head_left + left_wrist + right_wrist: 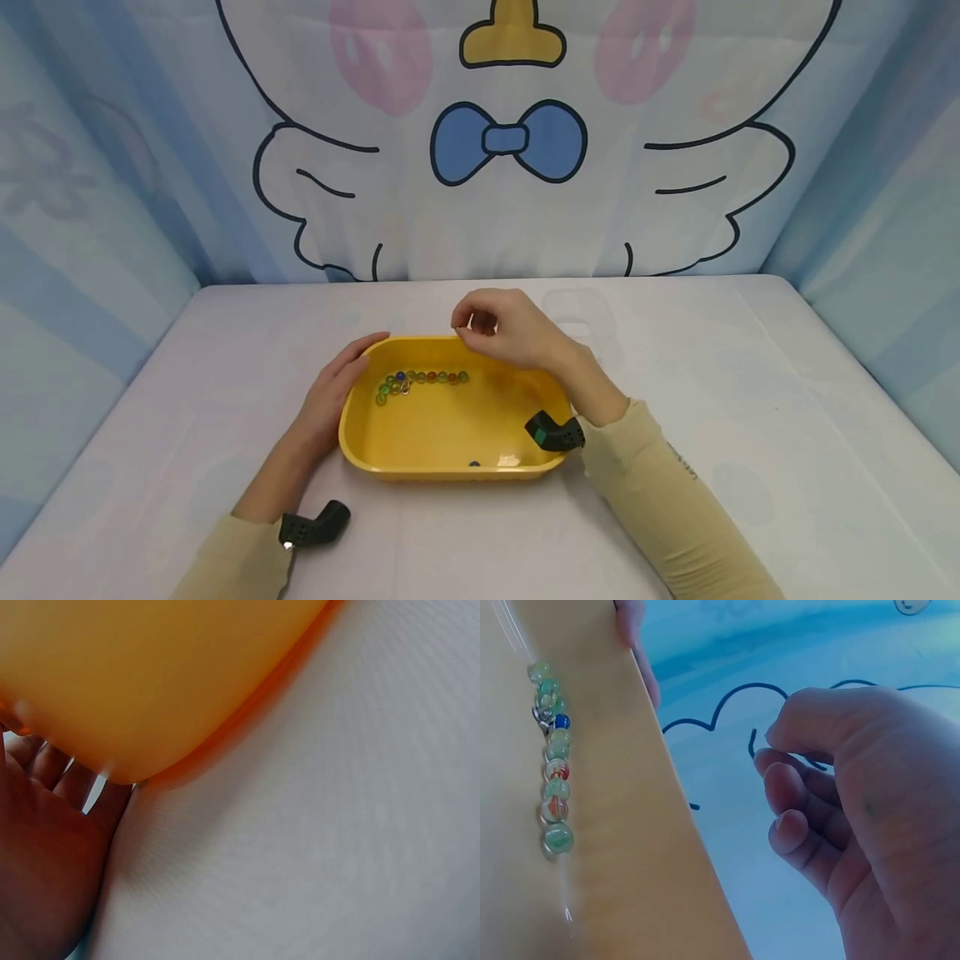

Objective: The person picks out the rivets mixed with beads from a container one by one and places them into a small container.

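A yellow plastic tray (450,433) sits on the table, with a curved row of glass marble-like beads (431,377) on its floor. The beads are mostly green, with a few orange-red ones and a dark blue one; a small metal clasp (543,716) is beside the blue bead. My left hand (337,392) holds the tray's left end, thumb over the rim and fingers along the outer wall (71,780). Above the far rim is my right hand (513,327), fingers curled and thumb tip meeting the index finger. Nothing shows between those fingertips; a thin clear cord could be hidden.
A single small blue bead (475,464) lies at the tray's near wall. The pale table (750,400) extends around the tray. Behind it hangs a printed cloth backdrop (510,217), with more cloth at both sides. Black wrist cameras (315,525) are strapped to both wrists.
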The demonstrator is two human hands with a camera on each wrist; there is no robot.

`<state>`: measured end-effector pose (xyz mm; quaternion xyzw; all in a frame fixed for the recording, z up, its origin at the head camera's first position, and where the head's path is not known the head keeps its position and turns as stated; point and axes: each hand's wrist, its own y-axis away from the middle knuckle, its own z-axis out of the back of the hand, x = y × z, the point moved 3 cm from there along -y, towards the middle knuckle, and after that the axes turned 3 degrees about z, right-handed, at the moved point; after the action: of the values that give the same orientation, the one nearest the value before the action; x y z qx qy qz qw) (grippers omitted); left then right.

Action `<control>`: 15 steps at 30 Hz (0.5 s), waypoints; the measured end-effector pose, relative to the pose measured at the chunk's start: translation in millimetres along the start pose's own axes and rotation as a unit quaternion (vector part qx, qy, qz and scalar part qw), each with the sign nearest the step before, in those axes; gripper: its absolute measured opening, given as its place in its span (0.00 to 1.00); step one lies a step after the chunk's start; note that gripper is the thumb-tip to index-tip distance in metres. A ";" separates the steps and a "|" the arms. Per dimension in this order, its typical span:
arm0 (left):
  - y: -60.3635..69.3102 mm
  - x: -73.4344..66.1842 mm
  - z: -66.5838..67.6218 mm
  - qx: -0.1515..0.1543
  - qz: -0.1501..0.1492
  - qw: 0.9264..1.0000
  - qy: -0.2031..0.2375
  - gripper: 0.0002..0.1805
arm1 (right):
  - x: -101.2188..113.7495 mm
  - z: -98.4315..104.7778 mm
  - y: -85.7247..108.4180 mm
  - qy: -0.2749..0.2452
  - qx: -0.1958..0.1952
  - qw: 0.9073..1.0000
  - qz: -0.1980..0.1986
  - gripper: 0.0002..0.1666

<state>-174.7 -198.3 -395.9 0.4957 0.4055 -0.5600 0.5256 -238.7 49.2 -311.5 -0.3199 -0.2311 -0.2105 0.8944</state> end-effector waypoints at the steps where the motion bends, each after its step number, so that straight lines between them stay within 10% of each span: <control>1: 0.2 -0.1 0.0 0.000 0.000 1.000 0.000 0.25 | -0.3 1.7 0.3 0.001 -0.002 1.000 -0.001 0.05; 15: 1.3 0.1 0.8 0.004 -0.001 1.000 -0.002 0.25 | -8.1 25.4 8.2 0.009 -0.036 0.999 -0.014 0.04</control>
<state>-173.5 -199.3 -395.8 0.4960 0.4026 -0.5631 0.5242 -248.0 73.8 -302.3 -0.3469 -0.2195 -0.2337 0.8814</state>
